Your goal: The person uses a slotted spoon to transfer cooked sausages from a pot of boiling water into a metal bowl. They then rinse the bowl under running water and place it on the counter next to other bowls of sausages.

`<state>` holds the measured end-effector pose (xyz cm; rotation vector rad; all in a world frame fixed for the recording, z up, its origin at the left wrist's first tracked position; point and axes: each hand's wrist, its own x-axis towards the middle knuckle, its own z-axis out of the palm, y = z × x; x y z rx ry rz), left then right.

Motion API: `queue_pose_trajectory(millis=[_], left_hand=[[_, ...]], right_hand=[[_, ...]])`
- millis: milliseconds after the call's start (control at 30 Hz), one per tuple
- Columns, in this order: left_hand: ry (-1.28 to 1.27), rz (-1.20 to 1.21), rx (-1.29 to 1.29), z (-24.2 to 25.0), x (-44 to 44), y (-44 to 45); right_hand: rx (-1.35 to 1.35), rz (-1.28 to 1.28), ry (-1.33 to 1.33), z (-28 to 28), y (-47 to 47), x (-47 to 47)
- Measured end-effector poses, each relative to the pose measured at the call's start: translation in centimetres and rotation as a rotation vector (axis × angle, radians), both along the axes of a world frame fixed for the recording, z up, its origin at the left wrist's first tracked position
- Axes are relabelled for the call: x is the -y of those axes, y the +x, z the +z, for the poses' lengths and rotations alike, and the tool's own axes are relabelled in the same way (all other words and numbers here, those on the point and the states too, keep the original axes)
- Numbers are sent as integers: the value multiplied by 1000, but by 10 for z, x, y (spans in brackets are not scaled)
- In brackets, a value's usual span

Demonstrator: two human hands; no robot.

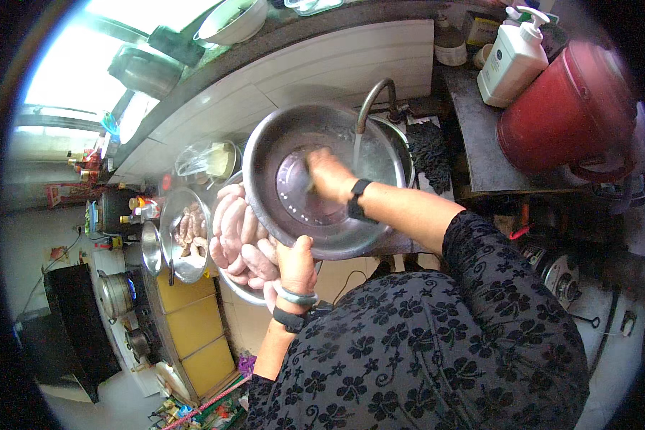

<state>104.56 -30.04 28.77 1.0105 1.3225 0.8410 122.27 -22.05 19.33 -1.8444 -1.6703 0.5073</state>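
Note:
My left hand [297, 263] grips the near-left rim of a large metal basin [258, 215], its thumb over the edge. Inside the basin my right hand [322, 172] is blurred, against the bottom; whether it holds anything cannot be told. Small white bits lie on the basin's bottom. Water runs from a curved metal faucet [379, 97] into the basin's right side. Left of the basin, partly beneath its rim, stands a bowl heaped with pale, plump sausages [236, 226]. Farther left, a metal bowl [166, 220] holds smaller, darker sausage-like pieces [191, 228].
A red lidded bucket [564, 113] and a white pump bottle [513, 59] stand on a dark counter [478, 140] at the right. Dark cloth [429, 153] lies beside the sink. A pot [115, 295] sits over a blue flame at the left. Bottles [142, 209] stand behind the metal bowl.

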Motion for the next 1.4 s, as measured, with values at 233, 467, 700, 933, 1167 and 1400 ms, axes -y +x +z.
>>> queue_pose_trajectory(millis=[233, 467, 700, 933, 1167, 1400], left_hand=[[-68, 38, 46, 10, 6, 1], [-6, -35, -22, -6, 7, -15], [92, -83, 62, -10, -19, -11], [138, -55, -136, 19, -15, 20], [531, -134, -333, 16, -22, 42], [680, -100, -292, 20, -22, 55]], right_hand=[[-7, 338, -164, 22, -1, 53], [-82, -162, -61, 1, 13, -46], [-267, 553, 285, 37, -41, 27], [103, 434, -76, 16, 41, 96], [119, -24, -31, -31, 95, 124], [-386, -666, 237, -80, 146, 99]])
